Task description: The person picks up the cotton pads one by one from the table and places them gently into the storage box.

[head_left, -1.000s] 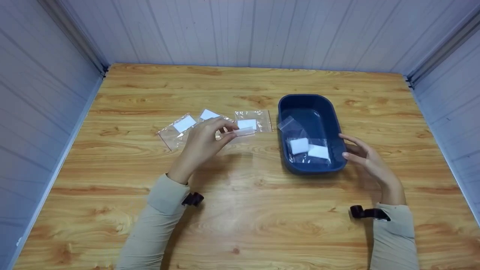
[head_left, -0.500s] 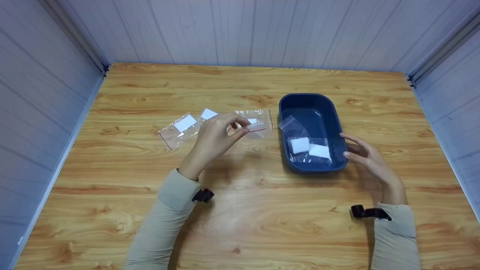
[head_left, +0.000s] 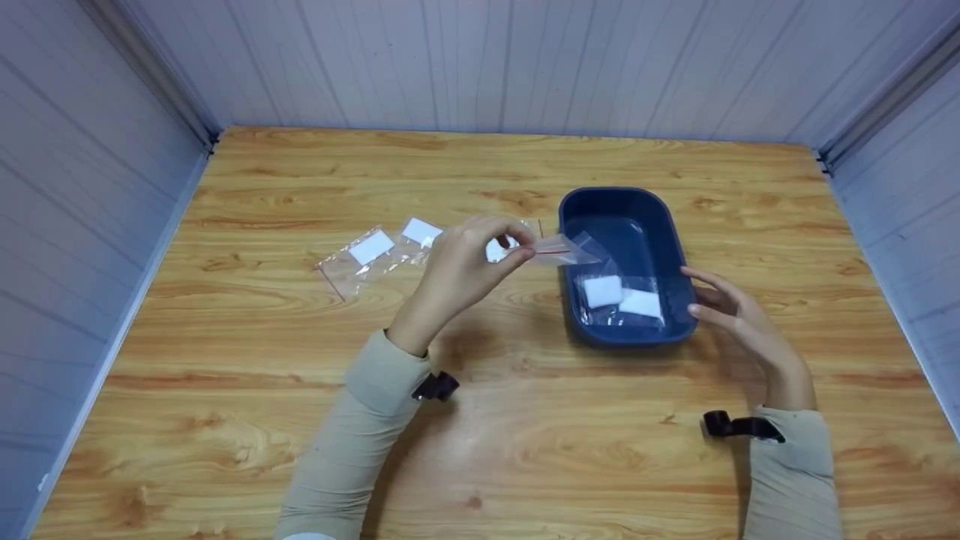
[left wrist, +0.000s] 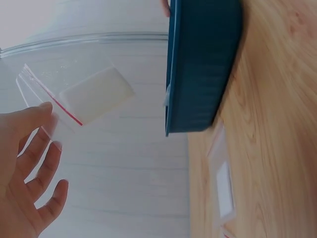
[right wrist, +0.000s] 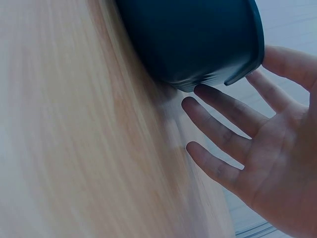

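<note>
Head view, left hand (head_left: 469, 259) pinching clear bag (head_left: 564, 250) over left rim of blue tub (head_left: 654, 232), right hand (head_left: 744, 321), fingers extended, touching opposite side, two packets (head_left: 602, 292) inside, tabletop packets (head_left: 371, 247) partly behind left hand.

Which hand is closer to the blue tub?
The right hand: it touches the blue tub. The left hand is out beyond the opposite side, not touching it, pinching a clear bag.
</note>
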Available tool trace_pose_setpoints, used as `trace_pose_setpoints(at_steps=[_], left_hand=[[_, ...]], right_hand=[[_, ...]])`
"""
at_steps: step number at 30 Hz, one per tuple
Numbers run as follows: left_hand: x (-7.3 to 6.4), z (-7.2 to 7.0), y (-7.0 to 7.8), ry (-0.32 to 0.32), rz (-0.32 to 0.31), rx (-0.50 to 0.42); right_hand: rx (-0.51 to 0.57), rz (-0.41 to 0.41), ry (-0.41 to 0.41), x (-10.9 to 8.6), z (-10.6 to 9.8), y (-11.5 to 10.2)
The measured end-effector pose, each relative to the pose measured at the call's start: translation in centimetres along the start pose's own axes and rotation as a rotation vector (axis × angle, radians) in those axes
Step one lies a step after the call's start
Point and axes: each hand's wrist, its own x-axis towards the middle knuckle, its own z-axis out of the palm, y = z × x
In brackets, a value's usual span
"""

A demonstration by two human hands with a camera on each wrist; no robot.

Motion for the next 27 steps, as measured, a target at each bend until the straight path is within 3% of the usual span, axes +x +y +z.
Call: trace_pose_setpoints(at_steps=[14,27], left_hand=[[1.5,3.3,1.7,-0.014,-0.009,-0.066],[2.0,6.7,2.0,-0.027,-0.031,-0.088]], right_hand=[[0.018,-0.013,0.002,0.0,0.1,-0.1],[0.008,0.033,0.001,-0.3,0.1,-0.5]])
